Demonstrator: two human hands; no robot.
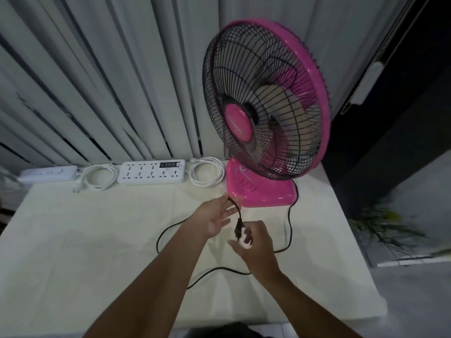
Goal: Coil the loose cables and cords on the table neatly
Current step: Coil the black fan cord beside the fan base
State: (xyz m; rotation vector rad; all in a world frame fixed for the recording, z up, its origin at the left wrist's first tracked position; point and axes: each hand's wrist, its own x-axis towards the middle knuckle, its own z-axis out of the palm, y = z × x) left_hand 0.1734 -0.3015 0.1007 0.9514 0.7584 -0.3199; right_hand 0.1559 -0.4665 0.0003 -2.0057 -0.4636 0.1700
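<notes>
Between the hands, the black fan cord (289, 230) was draped over the open left hand (214, 219); its plug (238, 229) was pinched by the right hand (253, 242). Light, limp cord; best gripped near the plug.

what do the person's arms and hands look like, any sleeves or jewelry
Both forearms are bare up to the bottom edge of the picture, with no sleeves in view. The left hand and right hand wear no gloves, and no watch, bracelet or ring shows. The fingers are slightly blurred, so small details cannot be made out.
</notes>
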